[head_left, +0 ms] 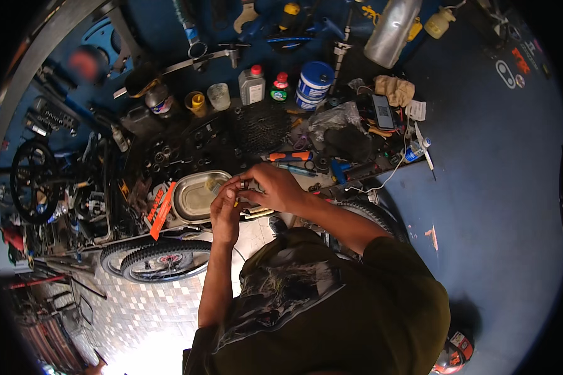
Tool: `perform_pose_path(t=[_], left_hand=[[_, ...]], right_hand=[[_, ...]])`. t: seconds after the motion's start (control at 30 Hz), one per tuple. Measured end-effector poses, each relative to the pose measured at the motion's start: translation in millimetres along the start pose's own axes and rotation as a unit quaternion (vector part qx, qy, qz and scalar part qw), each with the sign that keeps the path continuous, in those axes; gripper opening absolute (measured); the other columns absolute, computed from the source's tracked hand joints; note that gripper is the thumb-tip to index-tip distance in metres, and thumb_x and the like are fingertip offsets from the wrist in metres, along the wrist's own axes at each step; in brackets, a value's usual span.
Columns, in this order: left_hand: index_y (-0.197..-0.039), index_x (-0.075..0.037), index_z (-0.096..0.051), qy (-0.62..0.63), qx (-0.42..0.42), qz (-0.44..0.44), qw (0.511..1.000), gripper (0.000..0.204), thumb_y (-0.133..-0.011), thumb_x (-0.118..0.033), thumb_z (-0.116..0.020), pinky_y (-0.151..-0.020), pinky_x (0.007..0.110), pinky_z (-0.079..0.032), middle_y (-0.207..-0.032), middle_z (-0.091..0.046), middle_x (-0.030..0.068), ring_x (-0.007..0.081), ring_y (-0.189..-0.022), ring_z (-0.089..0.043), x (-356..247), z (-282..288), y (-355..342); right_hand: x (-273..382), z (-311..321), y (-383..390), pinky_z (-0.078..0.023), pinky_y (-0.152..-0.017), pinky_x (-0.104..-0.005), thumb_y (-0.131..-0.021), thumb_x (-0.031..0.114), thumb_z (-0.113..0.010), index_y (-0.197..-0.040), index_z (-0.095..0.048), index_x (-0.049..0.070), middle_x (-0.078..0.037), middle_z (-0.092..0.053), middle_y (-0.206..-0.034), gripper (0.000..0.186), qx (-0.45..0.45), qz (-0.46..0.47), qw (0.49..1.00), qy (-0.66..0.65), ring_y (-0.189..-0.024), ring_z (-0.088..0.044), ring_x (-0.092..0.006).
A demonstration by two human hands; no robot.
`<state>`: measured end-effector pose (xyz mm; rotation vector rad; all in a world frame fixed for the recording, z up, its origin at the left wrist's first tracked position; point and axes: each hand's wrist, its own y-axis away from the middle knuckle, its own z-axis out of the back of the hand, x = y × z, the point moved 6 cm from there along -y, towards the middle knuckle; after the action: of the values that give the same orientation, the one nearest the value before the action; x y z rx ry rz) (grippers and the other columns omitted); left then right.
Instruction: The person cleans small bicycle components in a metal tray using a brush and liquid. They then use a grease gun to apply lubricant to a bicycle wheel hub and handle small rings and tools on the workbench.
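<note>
My left hand (226, 212) and my right hand (275, 189) meet over the near edge of the workbench, fingers bent and pressed together. Between them they pinch a small part with a metallic glint, mostly hidden by the fingers, so its kind does not show. Just left of the hands, and partly behind them, lies an oval metal tray (182, 199). An orange tyre lever-like strip (162, 211) leans at the tray's left side. Beyond my right hand rest an orange-and-blue handled tool (286, 156) and a slim teal tool (296, 170).
Bottles, cups and a blue tub (316, 76) line the back of the bench. A bicycle cassette (264, 128), plastic bag (334, 117) and phone (383, 112) lie on it. Bicycle wheels (166, 261) are below on the left; a blue wall (481, 187) stands at right.
</note>
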<state>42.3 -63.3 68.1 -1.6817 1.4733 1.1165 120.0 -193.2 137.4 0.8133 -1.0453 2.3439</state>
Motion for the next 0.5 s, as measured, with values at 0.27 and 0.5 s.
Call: perform_pose_path(t=[0.27,0.5], left_hand=[[-0.125,0.0,-0.061,-0.013,0.04,0.04,0.998,0.051,-0.102,-0.046,-0.056,-0.084,0.035,-0.05,-0.135,-0.055,0.0089,0.0169,-0.107,-0.06,13.9,-25.5,-22.4],[-0.126,-0.006,-0.06,0.085,0.018,0.087,0.992,0.046,-0.101,-0.045,-0.059,-0.081,0.036,-0.05,-0.125,-0.06,0.005,0.0181,-0.102,-0.06,25.4,-21.1,-24.6]], right_hand=[[-32.2,19.3,18.9,-0.052,-0.07,-0.042,-0.091,0.034,-0.072,-0.109,-0.065,0.008,-0.012,-0.068,-0.092,0.033,0.053,-0.174,0.983,0.023,-0.081,-0.069,-0.0318],[-68.9,80.8,32.5,-0.052,-0.094,-0.042,-0.088,0.036,-0.075,-0.13,-0.058,0.01,-0.014,-0.063,-0.124,0.052,-0.009,-0.275,0.961,0.026,-0.114,-0.063,-0.033]])
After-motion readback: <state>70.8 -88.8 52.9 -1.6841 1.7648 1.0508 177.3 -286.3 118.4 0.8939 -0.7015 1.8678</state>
